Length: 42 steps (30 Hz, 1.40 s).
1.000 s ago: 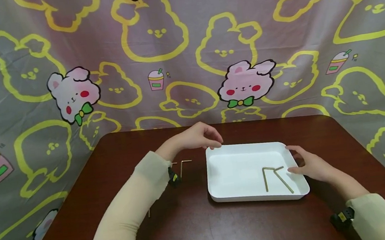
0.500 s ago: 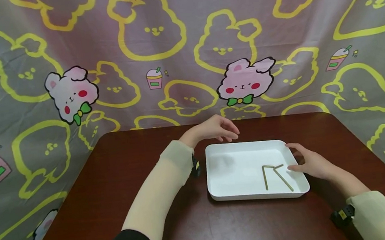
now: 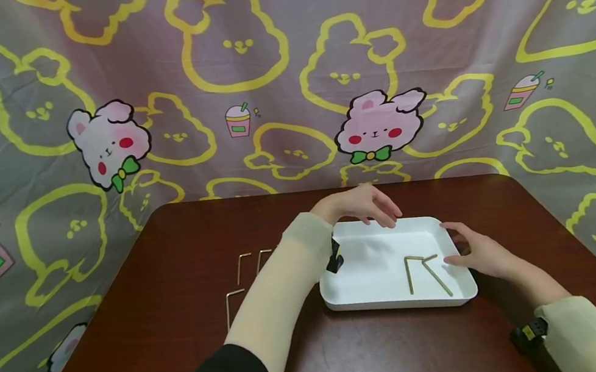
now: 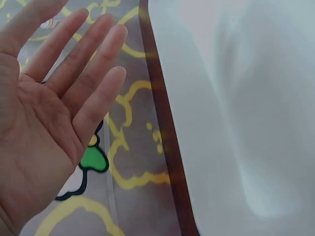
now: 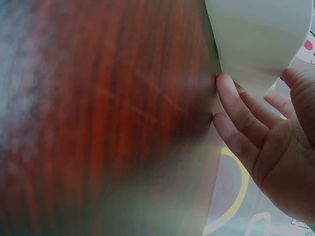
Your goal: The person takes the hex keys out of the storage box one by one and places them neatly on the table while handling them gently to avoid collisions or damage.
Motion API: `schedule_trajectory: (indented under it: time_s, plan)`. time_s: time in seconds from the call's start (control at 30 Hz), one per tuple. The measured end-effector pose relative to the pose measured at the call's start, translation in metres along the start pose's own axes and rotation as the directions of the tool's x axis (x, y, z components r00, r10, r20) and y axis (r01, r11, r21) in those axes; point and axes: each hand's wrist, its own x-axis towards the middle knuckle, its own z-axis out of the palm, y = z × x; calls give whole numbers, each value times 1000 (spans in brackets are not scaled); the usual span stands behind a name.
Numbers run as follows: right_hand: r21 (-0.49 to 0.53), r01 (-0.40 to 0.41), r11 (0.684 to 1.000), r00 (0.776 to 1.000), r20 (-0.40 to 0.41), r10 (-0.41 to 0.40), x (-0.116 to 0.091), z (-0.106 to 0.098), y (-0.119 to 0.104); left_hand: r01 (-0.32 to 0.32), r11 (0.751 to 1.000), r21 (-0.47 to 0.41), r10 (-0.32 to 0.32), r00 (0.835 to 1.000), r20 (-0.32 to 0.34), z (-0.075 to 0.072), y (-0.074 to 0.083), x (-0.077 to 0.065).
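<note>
Backdrop: patterned cloth [image 3: 278, 105] behind a dark table [image 3: 372, 355].
Tray [image 3: 370, 288]: on the table, two bent rods [image 3: 409, 276] inside, toward its right.
Left hand [image 3: 363, 204]: fingers loosely spread near the tray's far rim, nothing seen held.
Right hand [image 3: 485, 258]: grips the tray's right end.
Progress: seemingly partway; at least three loose rods [image 3: 239, 270] remain left of the tray.

Reddish-brown table [image 3: 383, 354], white tray [image 3: 369, 276], L-shaped rods [image 3: 227, 310]
</note>
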Motion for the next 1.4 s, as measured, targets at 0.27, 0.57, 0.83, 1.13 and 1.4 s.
schedule_trajectory:
  time_s: [0.27,0.57,0.83,1.13,1.4]
  plan:
    - [-12,18,1000,1000,-11,-18,2,3,0,17,1000,11,-17,1000,23,21,-6,18]
    - [6,16,1000,1000,-9,-16,3,8,-4,63,996,65,-60,997,-41,44,-26,32]
    - [-3,31,1000,999,-26,-31,2,4,0,69,990,120,-59,995,-83,62,-35,46]
    - [9,40,999,999,-30,-40,1,4,1,73,967,245,-58,996,-68,79,-34,57]
    - [6,34,999,999,-24,-34,0,2,-1,87,935,342,-71,996,-60,82,-39,60]
